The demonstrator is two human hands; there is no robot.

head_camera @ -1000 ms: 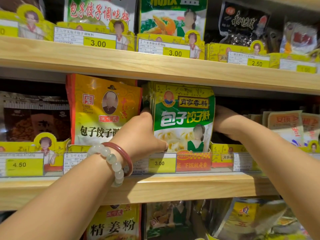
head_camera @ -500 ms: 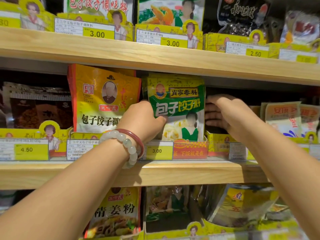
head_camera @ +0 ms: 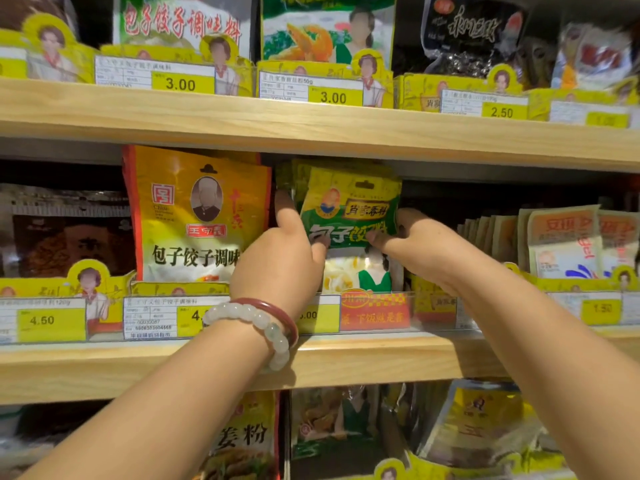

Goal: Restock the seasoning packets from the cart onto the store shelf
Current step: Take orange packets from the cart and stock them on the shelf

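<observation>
On middle shelf (head_camera: 346, 355), both hands' fingers (head_camera: 320, 241) pinch green packet (head_camera: 349, 216) (lower half hidden).

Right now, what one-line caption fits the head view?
Left hand and right hand grip a green-and-yellow seasoning packet on the wooden middle shelf.
</observation>
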